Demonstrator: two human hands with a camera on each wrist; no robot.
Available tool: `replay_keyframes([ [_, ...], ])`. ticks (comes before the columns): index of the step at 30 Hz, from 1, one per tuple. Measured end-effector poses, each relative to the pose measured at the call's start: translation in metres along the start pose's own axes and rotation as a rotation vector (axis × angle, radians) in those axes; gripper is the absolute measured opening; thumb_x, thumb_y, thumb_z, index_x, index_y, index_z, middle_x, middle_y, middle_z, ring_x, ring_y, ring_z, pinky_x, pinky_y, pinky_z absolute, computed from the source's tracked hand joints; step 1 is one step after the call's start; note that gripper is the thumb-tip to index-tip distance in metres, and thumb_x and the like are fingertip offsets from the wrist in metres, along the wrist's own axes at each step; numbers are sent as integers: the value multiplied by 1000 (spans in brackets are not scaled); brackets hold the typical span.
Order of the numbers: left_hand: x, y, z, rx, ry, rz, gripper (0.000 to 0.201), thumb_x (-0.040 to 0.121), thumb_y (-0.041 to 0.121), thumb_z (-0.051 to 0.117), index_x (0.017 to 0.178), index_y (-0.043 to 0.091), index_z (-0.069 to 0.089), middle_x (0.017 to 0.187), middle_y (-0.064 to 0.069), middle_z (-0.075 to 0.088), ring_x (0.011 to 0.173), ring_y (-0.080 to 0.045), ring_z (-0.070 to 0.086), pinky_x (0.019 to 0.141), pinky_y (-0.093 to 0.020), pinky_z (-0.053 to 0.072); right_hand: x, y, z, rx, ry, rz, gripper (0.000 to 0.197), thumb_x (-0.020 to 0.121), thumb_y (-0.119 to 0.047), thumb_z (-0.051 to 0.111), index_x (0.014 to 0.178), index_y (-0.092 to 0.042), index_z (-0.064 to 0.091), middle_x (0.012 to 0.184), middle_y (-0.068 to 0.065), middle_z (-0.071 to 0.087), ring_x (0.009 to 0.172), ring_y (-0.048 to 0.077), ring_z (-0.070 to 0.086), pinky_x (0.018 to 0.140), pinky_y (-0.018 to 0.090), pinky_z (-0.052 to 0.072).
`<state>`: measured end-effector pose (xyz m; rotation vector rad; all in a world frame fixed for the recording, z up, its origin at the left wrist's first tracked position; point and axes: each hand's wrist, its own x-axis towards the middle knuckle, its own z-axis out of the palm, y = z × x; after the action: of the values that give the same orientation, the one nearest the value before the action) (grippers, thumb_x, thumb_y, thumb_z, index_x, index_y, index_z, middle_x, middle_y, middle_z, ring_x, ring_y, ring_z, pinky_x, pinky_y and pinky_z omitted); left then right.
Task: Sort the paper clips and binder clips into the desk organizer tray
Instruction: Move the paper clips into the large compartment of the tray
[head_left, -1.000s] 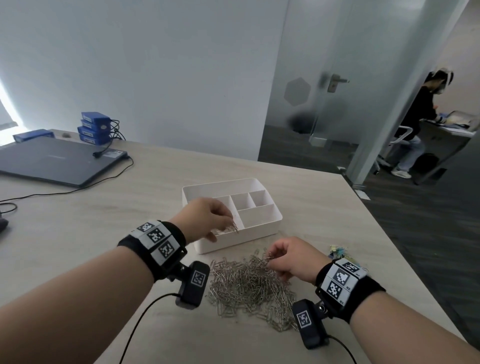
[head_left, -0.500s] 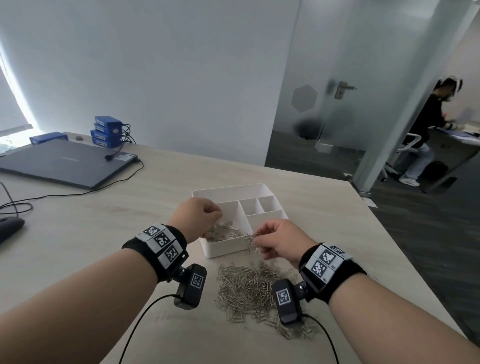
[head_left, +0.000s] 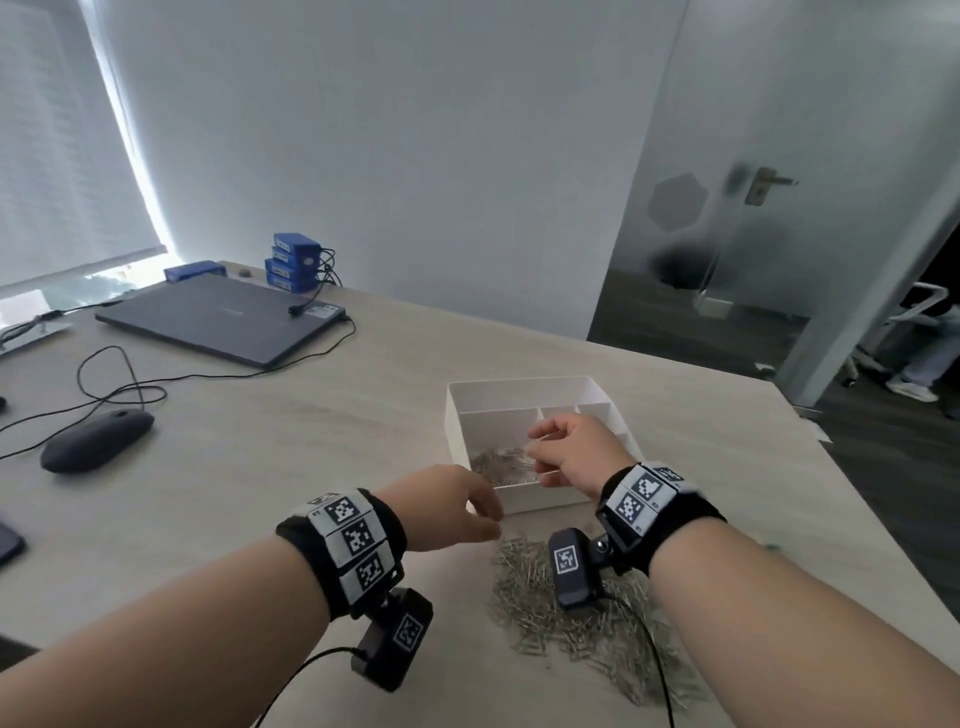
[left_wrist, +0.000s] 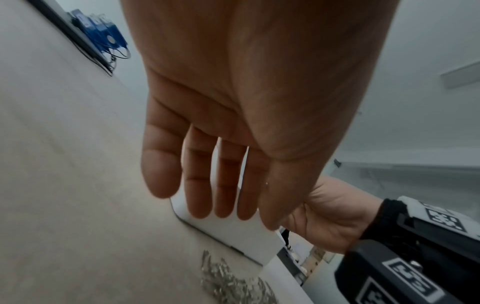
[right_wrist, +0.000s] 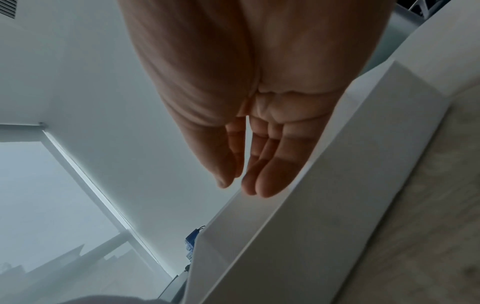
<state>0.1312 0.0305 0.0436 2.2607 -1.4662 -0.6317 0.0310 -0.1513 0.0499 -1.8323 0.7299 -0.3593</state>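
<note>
A white organizer tray (head_left: 453, 415) stands on the table, with silver paper clips (head_left: 500, 462) lying in its large front-left compartment. My right hand (head_left: 540, 451) hovers over that compartment; its fingers (right_wrist: 270, 185) are relaxed and nothing shows between them. My left hand (head_left: 491, 519) is just outside the tray's front-left corner, above the near edge of the loose paper clip pile (head_left: 587, 613). In the left wrist view its fingers (left_wrist: 200, 197) are straight and empty, with the tray wall (left_wrist: 233, 236) and the pile (left_wrist: 228, 281) below.
A closed laptop (head_left: 223, 317), stacked blue boxes (head_left: 293, 260), a dark mouse (head_left: 96, 439) and loose cables (head_left: 119, 384) occupy the table's left side. A small green item (head_left: 771, 545) lies near the right table edge. A glass door (head_left: 753, 208) is beyond.
My right hand rose from the pile with clips and now hangs relaxed over the tray. My left hand pulled back out of the tray toward the pile.
</note>
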Motion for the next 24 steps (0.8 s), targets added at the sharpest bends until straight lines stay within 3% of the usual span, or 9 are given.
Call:
replay_keyframes([
  [1, 1, 1, 2, 27, -22, 13, 29, 89, 43, 68, 115, 32, 70, 96, 21, 66, 71, 13, 60, 63, -11, 41, -5, 3, -6, -32, 11, -8, 15, 90, -5, 71, 104, -5, 66, 84, 8, 64, 69, 17, 63, 58, 29, 58],
  [3, 4, 4, 10, 111, -60, 30, 44, 85, 48, 70, 126, 33, 66, 119, 16, 66, 101, -3, 64, 81, -19, 45, -19, 9, -22, -134, 30, -22, 11, 91, -9, 69, 102, -8, 69, 82, 7, 66, 67, 15, 63, 53, 26, 54],
  [6, 11, 10, 27, 299, -119, 5, 70, 74, 60, 71, 137, 33, 56, 137, 9, 54, 120, -17, 57, 99, -33, 48, -42, 19, -50, -404, -37, -12, 10, 94, -23, 65, 101, -18, 70, 87, 2, 71, 72, 17, 67, 57, 32, 55],
  [9, 17, 18, 41, 439, -153, -5, 83, 62, 77, 68, 127, 28, 57, 131, 2, 51, 116, -24, 57, 97, -41, 52, -59, 37, -71, -793, -185, 3, 31, 99, -30, 55, 129, -24, 63, 126, -4, 66, 108, 15, 65, 89, 29, 53],
  [13, 21, 32, 54, 477, -152, -58, 94, 61, 87, 60, 131, 25, 53, 136, -5, 43, 131, -28, 41, 104, -43, 46, -68, 53, -79, -940, -264, -10, 58, 98, -29, 49, 154, -23, 37, 160, 0, 36, 145, 16, 35, 120, 30, 27],
  [16, 23, 44, 59, 476, -179, -66, 101, 54, 90, 60, 131, 26, 52, 134, -4, 42, 129, -29, 40, 103, -46, 47, -74, 54, -76, -1001, -345, -8, 72, 96, -47, 54, 159, -28, 24, 167, -2, 22, 152, 18, 19, 123, 35, 15],
  [19, 22, 54, 60, 482, -231, -56, 105, 48, 86, 70, 134, 30, 48, 129, -1, 43, 123, -28, 45, 101, -47, 48, -79, 57, -70, -1032, -455, -9, 97, 77, -73, 65, 157, -39, 22, 163, -6, 24, 149, 20, 22, 122, 44, 24],
  [21, 22, 58, 60, 487, -242, -50, 109, 44, 81, 76, 137, 36, 44, 127, -1, 43, 120, -28, 48, 99, -47, 50, -81, 62, -68, -1027, -472, -23, 106, 65, -76, 73, 154, -43, 25, 153, -9, 30, 140, 16, 30, 118, 40, 32],
  [24, 25, 61, 60, 447, -218, -62, 107, 43, 77, 78, 136, 41, 40, 119, 0, 44, 110, -27, 57, 92, -45, 55, -81, 67, -65, -1006, -442, -64, 105, 61, -68, 81, 150, -44, 31, 141, -9, 36, 130, 15, 39, 112, 36, 39],
])
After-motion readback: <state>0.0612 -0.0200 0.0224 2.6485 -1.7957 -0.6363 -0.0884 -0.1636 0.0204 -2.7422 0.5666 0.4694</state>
